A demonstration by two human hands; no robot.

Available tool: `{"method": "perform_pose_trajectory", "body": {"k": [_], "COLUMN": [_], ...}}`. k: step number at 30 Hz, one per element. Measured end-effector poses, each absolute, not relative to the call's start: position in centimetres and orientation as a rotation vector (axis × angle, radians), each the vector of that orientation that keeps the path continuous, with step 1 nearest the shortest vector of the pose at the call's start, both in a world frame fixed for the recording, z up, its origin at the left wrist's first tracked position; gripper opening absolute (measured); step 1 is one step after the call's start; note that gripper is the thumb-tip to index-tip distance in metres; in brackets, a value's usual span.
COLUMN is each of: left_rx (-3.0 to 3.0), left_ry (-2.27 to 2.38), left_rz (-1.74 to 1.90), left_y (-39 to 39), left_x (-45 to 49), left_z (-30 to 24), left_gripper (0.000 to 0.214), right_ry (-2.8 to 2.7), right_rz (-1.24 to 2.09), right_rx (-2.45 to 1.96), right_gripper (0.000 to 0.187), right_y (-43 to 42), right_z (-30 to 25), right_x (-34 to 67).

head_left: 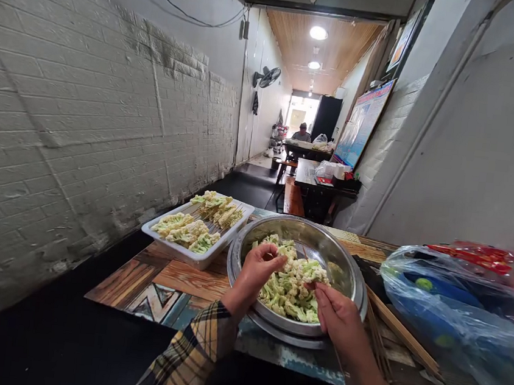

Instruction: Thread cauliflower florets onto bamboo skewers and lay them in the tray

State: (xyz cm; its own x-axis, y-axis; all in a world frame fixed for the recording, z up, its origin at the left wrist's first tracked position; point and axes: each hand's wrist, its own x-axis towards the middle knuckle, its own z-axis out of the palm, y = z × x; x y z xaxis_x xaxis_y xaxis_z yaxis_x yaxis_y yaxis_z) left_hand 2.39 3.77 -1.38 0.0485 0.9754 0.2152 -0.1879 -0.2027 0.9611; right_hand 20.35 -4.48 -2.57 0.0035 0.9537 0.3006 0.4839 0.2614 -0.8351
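A steel bowl (353,270) full of cut cauliflower florets (290,288) stands in front of me. Over its left side is my left hand (258,272), thumb and forefinger pinched together close above the florets. Whether a small piece sits in that pinch, I cannot make out. At the bowl's right front rim, my right hand (340,317) is closed on a thin wooden skewer whose lower end shows below the palm. A floret (316,273) is at its fingertips; whether it is threaded on the skewer is hidden by the fingers.
Left of the bowl, a white plastic tray (199,259) holds several skewers of cauliflower. Loose bamboo skewers (376,346) and a clear plastic bag (451,311) lie to the right on the patterned tabletop (192,281). Farther back are a table (307,172) and a seated person (302,133).
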Motion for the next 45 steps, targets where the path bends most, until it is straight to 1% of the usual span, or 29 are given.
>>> {"method": "perform_pose_trajectory", "body": {"k": [3,7,12,18,21,26,38,45], "left_rx": [1.213,1.044,0.842,0.792,0.773,0.769,0.797,0.782], "left_ry": [0.829,0.772,0.684,0.66,0.644,0.633,0.695,0.673], "left_rz": [1.345,1.325,1.306,1.275,1.297,1.296,1.235,1.229], "left_y": [3.8,3.8,3.8,3.7,3.9,4.1,3.9,4.1], "left_x": [2.4,2.4,2.5,2.2,2.1,2.1,2.2,2.1], "left_z": [-1.3,-1.2,-0.7,-0.4,-0.6,-0.9,-0.7,-0.9], "left_gripper": [0.02,0.029,0.034,0.038,0.037,0.035,0.028,0.023], "right_ry": [-1.607,-1.611,-1.761,-1.949,-2.018,-2.061,-2.029,-2.084], "right_rz": [0.65,0.636,0.662,0.486,0.405,0.388,0.253,0.262], "right_rx": [-1.386,-1.385,-1.336,-1.358,-1.352,-1.358,-1.39,-1.38], "right_gripper": [0.045,0.043,0.042,0.039,0.039,0.036,0.035,0.035], "right_y": [-4.6,-4.7,-5.0,-4.8,-4.6,-4.5,-4.5,-4.5], "right_z": [-2.6,-2.8,-2.8,-1.9,-1.9,-2.2,-2.8,-2.6], "right_x": [20.3,20.5,20.3,19.7,19.7,19.8,19.7,19.8]}}
